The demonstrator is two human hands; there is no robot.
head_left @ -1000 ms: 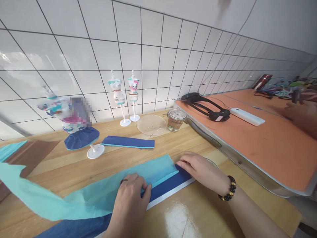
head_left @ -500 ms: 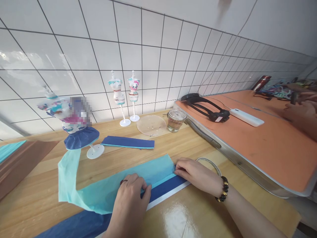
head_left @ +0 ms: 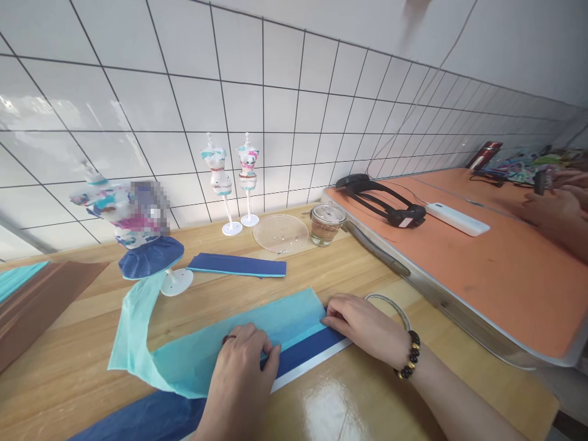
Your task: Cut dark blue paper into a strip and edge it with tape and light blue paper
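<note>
On the table [head_left: 321,269], turquoise fabric [head_left: 280,318] lies under left fingers [head_left: 260,338], grip unclear, its end pinched by right fingers [head_left: 337,305].

Bracelet [head_left: 408,355] of round black and gold beads, I see it circling the right wrist [head_left: 397,344], bare forearm [head_left: 459,395] below it, left hand [head_left: 247,362] to the bracelet's left, a slim dark ring [head_left: 228,339] worn there

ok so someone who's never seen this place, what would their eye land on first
Probably the turquoise cloth at front, lying partly over dark blue cloth, with the left hand on it and the right hand at its right end. Next might come the bright orange tabletop on the right, then the blue-skirted mannequin at left.
</note>
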